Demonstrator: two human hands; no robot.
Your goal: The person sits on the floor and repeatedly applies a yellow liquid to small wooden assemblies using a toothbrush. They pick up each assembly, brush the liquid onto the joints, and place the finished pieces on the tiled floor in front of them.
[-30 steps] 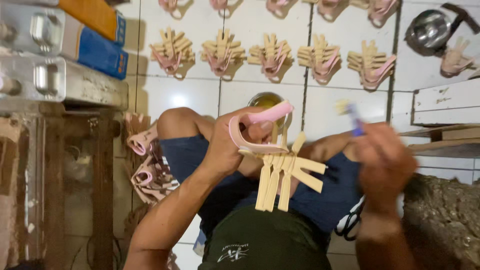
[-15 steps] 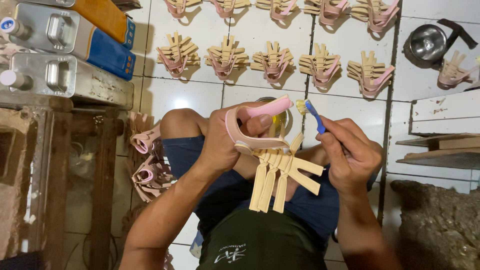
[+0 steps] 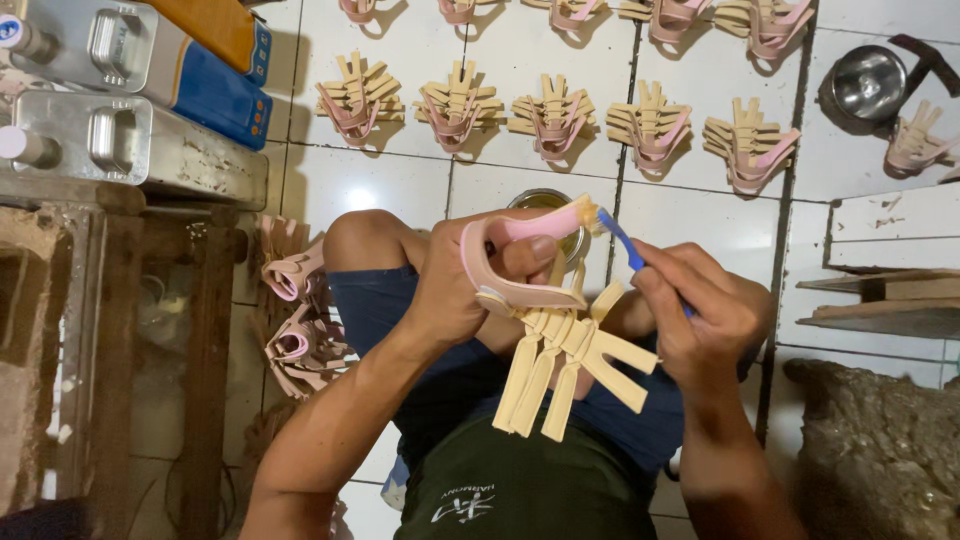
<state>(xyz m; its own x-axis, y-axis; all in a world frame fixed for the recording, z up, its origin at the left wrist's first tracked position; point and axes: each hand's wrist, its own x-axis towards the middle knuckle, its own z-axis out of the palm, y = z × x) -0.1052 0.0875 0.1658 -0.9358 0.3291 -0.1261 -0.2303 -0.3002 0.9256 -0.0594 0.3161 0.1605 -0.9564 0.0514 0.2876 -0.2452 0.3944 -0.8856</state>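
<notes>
On the white tiled floor [image 3: 400,180] before you lie a row of tan-and-pink woven strap pieces [image 3: 552,117], a steel bowl [image 3: 868,82], and metal cans [image 3: 120,140] at your left.

strap piece [image 3: 560,330] — pink loop, tan strips hanging; held up | blue brush [image 3: 622,240] — tip at loop's top

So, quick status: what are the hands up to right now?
Left hand grips pink-and-tan strap piece. Right hand holds blue brush, tip at the strap's top edge. Small tin behind; nothing blocking.
</notes>
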